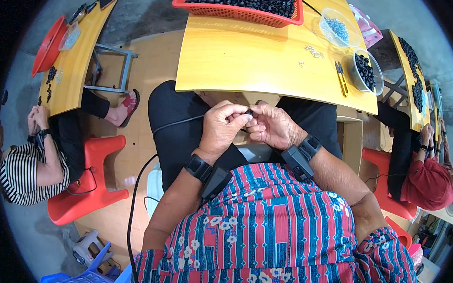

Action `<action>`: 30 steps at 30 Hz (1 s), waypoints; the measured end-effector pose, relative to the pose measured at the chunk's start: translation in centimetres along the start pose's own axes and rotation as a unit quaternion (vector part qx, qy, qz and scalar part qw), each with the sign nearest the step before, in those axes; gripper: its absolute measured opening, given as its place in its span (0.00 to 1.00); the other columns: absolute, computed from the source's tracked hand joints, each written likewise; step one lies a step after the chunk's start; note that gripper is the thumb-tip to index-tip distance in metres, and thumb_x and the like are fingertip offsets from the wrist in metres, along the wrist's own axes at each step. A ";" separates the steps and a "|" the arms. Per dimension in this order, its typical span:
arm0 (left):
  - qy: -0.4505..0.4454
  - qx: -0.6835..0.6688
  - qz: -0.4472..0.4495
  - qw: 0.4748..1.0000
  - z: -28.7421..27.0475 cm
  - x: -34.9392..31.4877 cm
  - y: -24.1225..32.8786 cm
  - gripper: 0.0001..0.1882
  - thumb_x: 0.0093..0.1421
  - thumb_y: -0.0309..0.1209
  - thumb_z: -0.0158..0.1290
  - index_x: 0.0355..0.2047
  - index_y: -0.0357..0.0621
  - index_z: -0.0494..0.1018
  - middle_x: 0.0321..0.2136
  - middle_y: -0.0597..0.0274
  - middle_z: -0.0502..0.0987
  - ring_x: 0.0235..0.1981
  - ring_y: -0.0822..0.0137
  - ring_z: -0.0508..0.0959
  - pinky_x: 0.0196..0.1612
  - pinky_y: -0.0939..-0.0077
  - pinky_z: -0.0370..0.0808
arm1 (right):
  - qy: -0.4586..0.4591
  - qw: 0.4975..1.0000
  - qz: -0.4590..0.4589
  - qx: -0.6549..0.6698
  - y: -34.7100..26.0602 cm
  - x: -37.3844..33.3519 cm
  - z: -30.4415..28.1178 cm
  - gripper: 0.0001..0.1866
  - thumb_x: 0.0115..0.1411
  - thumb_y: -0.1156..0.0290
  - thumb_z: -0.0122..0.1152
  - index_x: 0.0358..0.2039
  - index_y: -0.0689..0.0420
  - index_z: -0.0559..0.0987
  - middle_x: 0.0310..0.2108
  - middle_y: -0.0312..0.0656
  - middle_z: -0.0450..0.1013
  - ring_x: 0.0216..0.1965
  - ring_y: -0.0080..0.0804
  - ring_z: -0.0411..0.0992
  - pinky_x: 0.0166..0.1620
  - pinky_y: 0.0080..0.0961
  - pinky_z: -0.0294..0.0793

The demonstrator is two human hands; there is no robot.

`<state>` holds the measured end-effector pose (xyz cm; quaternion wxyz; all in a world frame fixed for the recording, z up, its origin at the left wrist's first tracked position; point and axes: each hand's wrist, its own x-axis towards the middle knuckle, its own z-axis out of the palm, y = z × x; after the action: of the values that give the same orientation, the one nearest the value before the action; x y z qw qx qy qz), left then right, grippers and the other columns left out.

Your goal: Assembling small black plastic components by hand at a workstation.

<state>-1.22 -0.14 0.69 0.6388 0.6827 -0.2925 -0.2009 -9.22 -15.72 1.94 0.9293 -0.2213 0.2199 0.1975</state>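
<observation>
Over my lap, just off the table's near edge, both hands meet at a small black piece [249, 112], apparently one of the black ring-shaped parts. My left hand [221, 130] pinches it between thumb and forefinger. The fingers of my right hand [277, 125] are closed at its other side, their tips pressed close together; anything else between them is too small to make out. Black devices are strapped to both wrists.
On the yellow table [230, 60] stand a red basket [237, 13] of black rings, a clear bowl [356, 38] of small shiny parts and a clear tub [380, 80] of black pieces. Snips [342, 80] and loose silvery bits [314, 52] lie nearby. People sit at tables either side.
</observation>
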 end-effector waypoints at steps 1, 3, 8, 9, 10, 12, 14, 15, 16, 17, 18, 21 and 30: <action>-0.001 0.003 -0.001 1.000 0.0 0.0 -0.1 0.06 0.53 0.20 0.59 0.33 0.34 0.78 0.23 0.70 0.69 0.23 0.81 0.68 0.25 0.86 0.67 | 0.002 1.000 0.000 -0.002 0.0 0.0 -0.1 0.11 0.64 0.61 0.53 0.33 0.54 0.70 0.23 0.27 0.58 0.21 0.14 0.52 0.25 0.14 0.57; -0.001 0.000 -0.001 1.000 0.0 0.0 -0.1 0.06 0.53 0.20 0.59 0.32 0.35 0.78 0.22 0.70 0.69 0.23 0.81 0.68 0.25 0.86 0.67 | 0.001 1.000 -0.005 -0.012 0.0 0.0 -0.2 0.11 0.64 0.61 0.53 0.32 0.55 0.70 0.24 0.28 0.59 0.21 0.14 0.52 0.26 0.14 0.57; -0.008 -0.028 -0.018 0.999 -0.2 0.0 -0.2 0.08 0.52 0.18 0.59 0.35 0.34 0.78 0.23 0.68 0.71 0.24 0.79 0.71 0.27 0.85 0.71 | 0.005 0.996 -0.034 -0.087 -0.3 -0.2 0.4 0.10 0.64 0.62 0.54 0.31 0.55 0.71 0.23 0.28 0.59 0.21 0.15 0.51 0.26 0.15 0.57; -0.012 -0.067 -0.033 0.997 -0.1 -0.1 -0.5 0.10 0.54 0.20 0.59 0.38 0.34 0.78 0.23 0.69 0.71 0.24 0.80 0.71 0.27 0.85 0.70 | 0.012 0.993 -0.047 -0.104 -0.3 -0.3 0.5 0.10 0.64 0.63 0.53 0.31 0.55 0.71 0.23 0.28 0.58 0.21 0.15 0.51 0.26 0.16 0.58; -0.016 -0.106 -0.048 0.993 0.0 -0.1 -0.6 0.12 0.56 0.22 0.59 0.41 0.34 0.77 0.24 0.70 0.71 0.24 0.80 0.70 0.27 0.86 0.70 | 0.019 0.991 -0.059 -0.121 -0.3 -0.3 0.6 0.10 0.64 0.63 0.53 0.31 0.56 0.71 0.22 0.28 0.58 0.21 0.15 0.51 0.25 0.16 0.58; -0.035 -0.147 -0.083 0.985 -0.1 -0.2 -0.8 0.16 0.59 0.27 0.57 0.47 0.35 0.74 0.26 0.71 0.71 0.23 0.81 0.69 0.26 0.86 0.70 | 0.023 0.982 -0.079 -0.172 -0.4 -0.4 0.6 0.11 0.64 0.62 0.53 0.33 0.57 0.72 0.22 0.29 0.60 0.21 0.16 0.54 0.25 0.16 0.60; -0.065 -0.148 -0.126 0.979 -0.3 -0.2 0.2 0.22 0.64 0.33 0.53 0.55 0.35 0.69 0.28 0.71 0.71 0.23 0.83 0.66 0.26 0.87 0.69 | 0.032 0.963 -0.109 -0.245 -0.3 -0.5 0.7 0.12 0.64 0.61 0.53 0.34 0.58 0.73 0.23 0.30 0.63 0.22 0.17 0.57 0.25 0.17 0.62; -0.078 -0.170 -0.130 0.974 -0.3 -0.2 0.0 0.23 0.64 0.35 0.53 0.55 0.34 0.68 0.28 0.70 0.72 0.22 0.83 0.67 0.25 0.87 0.69 | 0.038 0.947 -0.129 -0.292 -0.2 -0.5 1.0 0.13 0.64 0.60 0.54 0.35 0.58 0.73 0.24 0.31 0.65 0.22 0.17 0.60 0.25 0.17 0.64; -0.088 -0.191 -0.134 0.968 -0.3 -0.2 -0.1 0.24 0.64 0.38 0.53 0.55 0.34 0.68 0.28 0.69 0.72 0.22 0.83 0.67 0.25 0.87 0.69 | 0.042 0.928 -0.147 -0.339 -0.2 -0.5 1.3 0.14 0.64 0.59 0.54 0.36 0.59 0.73 0.24 0.32 0.67 0.22 0.18 0.62 0.25 0.17 0.65; -0.098 -0.212 -0.137 0.963 -0.3 -0.2 -0.1 0.26 0.64 0.40 0.53 0.56 0.33 0.67 0.28 0.68 0.73 0.22 0.83 0.68 0.24 0.88 0.69 | 0.047 0.906 -0.162 -0.389 -0.3 -0.5 1.3 0.15 0.64 0.59 0.54 0.36 0.59 0.73 0.24 0.33 0.68 0.22 0.19 0.64 0.25 0.17 0.66; -0.099 -0.223 -0.148 0.958 -0.3 -0.2 -0.1 0.26 0.64 0.40 0.53 0.56 0.33 0.67 0.27 0.69 0.73 0.21 0.83 0.68 0.24 0.88 0.68 | 0.051 0.881 -0.175 -0.437 -0.3 -0.6 1.3 0.15 0.64 0.58 0.54 0.36 0.60 0.74 0.24 0.34 0.69 0.23 0.20 0.65 0.26 0.18 0.68; -0.104 -0.249 -0.173 0.947 -0.4 -0.3 0.1 0.27 0.64 0.39 0.53 0.56 0.33 0.66 0.27 0.69 0.72 0.20 0.83 0.67 0.23 0.88 0.68 | 0.052 0.828 -0.207 -0.519 -0.4 -0.2 0.7 0.16 0.65 0.59 0.52 0.36 0.62 0.74 0.23 0.37 0.71 0.22 0.22 0.68 0.27 0.19 0.70; -0.079 -0.238 -0.161 0.955 -0.2 -0.4 0.5 0.24 0.64 0.35 0.53 0.55 0.32 0.67 0.28 0.69 0.72 0.20 0.83 0.66 0.24 0.88 0.66 | 0.055 0.808 -0.242 -0.534 -0.1 -0.3 1.3 0.16 0.66 0.61 0.50 0.37 0.63 0.72 0.23 0.38 0.71 0.24 0.21 0.69 0.28 0.20 0.71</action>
<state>-1.45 0.30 1.18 0.7169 0.5308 -0.1717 -0.4180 -9.01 -15.21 3.19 0.6683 -0.7396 0.0695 0.0397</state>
